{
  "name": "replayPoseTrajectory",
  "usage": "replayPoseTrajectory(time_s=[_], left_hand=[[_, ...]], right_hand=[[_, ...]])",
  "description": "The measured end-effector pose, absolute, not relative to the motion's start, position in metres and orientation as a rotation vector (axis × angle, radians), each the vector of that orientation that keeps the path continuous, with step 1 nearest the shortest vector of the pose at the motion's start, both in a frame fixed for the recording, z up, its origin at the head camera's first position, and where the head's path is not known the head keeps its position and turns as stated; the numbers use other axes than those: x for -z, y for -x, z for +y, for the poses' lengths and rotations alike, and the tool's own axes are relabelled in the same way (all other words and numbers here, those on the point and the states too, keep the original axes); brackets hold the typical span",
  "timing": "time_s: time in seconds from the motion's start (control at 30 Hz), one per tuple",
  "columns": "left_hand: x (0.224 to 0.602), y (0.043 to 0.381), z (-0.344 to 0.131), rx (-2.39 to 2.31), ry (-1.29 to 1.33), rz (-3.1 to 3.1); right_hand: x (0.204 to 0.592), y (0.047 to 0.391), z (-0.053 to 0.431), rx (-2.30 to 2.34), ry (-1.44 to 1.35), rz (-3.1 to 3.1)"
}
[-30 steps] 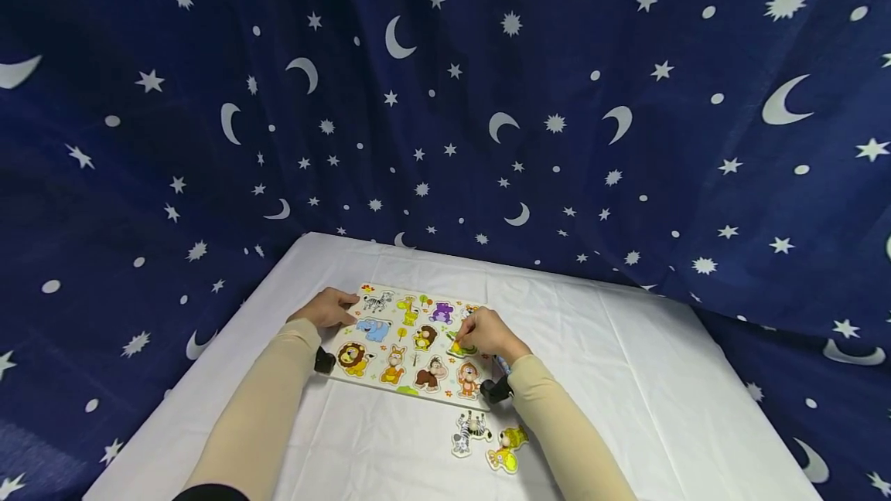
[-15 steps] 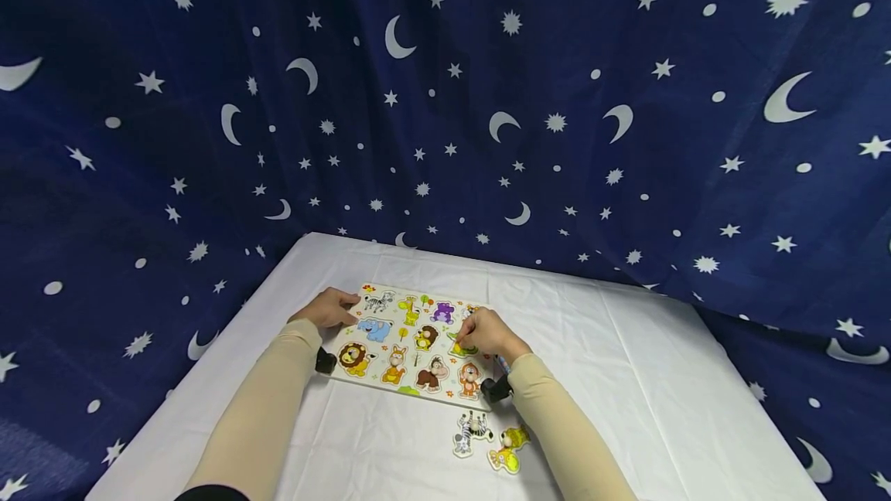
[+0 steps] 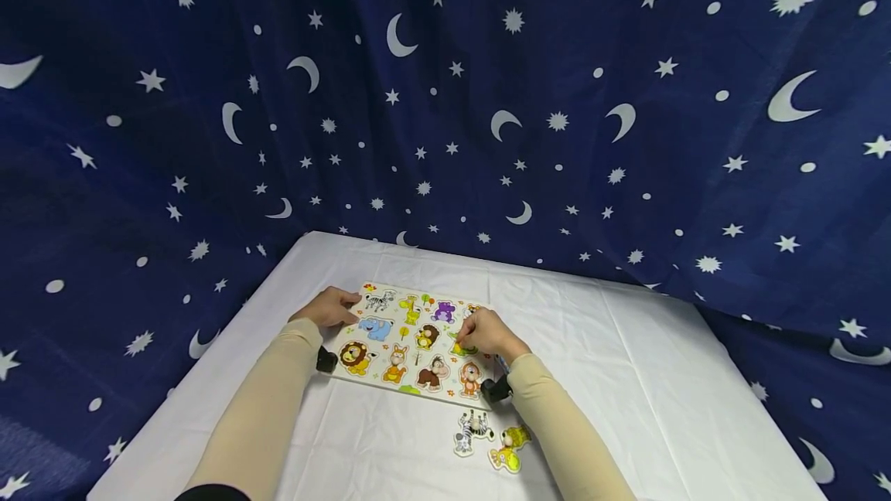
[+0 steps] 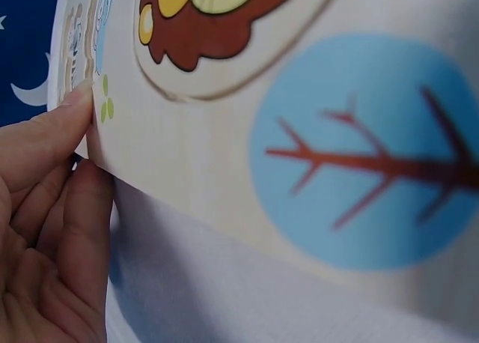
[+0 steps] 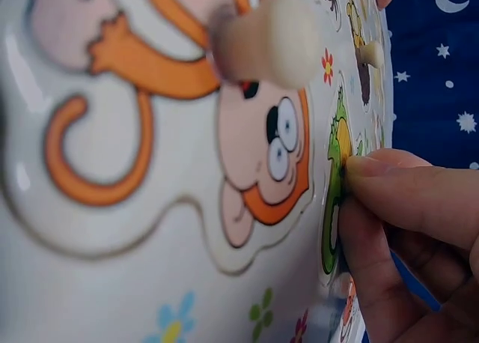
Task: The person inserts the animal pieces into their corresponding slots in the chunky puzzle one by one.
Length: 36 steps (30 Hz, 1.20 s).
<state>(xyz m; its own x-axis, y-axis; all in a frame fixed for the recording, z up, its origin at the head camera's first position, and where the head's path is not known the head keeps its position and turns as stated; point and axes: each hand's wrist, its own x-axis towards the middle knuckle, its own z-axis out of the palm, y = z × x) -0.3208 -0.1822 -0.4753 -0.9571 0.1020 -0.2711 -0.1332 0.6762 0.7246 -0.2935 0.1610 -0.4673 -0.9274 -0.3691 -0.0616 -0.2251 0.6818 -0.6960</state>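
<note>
A wooden animal puzzle board (image 3: 412, 373) lies flat on the white-covered table. My left hand (image 3: 327, 308) grips its left edge; in the left wrist view the thumb lies on the top face and the curled fingers are at the edge and below. Over the board's right side, my right hand (image 3: 487, 333) pinches a green crocodile puzzle piece (image 5: 329, 238) between thumb and fingers. That piece sits at its spot on the board, its knob hidden by the fingertips. Just nearer is an orange monkey piece (image 5: 288, 186) with a pale round knob.
A loose zebra piece (image 3: 472, 431) and a loose yellow giraffe-like piece (image 3: 504, 458) lie on the tablecloth (image 3: 390, 447) before the board, beside the right forearm. A dark blue curtain (image 3: 445, 91) with moons and stars hangs behind the table.
Almost nothing moves. Both hands keep their places on the board and the crocodile piece; the whole head view shifts very slightly.
</note>
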Motion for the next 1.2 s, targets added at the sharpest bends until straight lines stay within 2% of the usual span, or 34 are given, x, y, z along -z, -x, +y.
replayPoseTrajectory(time_s=[0.37, 0.63, 0.93, 1.2], left_hand=[[0.476, 0.321, -0.182, -1.155, 0.077, 2.592], [0.474, 0.321, -0.181, -1.139, 0.077, 2.598], [0.476, 0.321, -0.181, -1.143, 0.051, 2.600], [0.473, 0.318, -0.183, -1.131, 0.007, 2.612]], right_hand=[[0.471, 0.293, 0.161, 1.097, 0.493, 2.717], [0.459, 0.290, 0.166, 1.046, 0.531, 2.703], [0.437, 0.291, 0.191, 1.048, 0.659, 2.636], [0.431, 0.284, 0.218, 0.837, 0.749, 2.568]])
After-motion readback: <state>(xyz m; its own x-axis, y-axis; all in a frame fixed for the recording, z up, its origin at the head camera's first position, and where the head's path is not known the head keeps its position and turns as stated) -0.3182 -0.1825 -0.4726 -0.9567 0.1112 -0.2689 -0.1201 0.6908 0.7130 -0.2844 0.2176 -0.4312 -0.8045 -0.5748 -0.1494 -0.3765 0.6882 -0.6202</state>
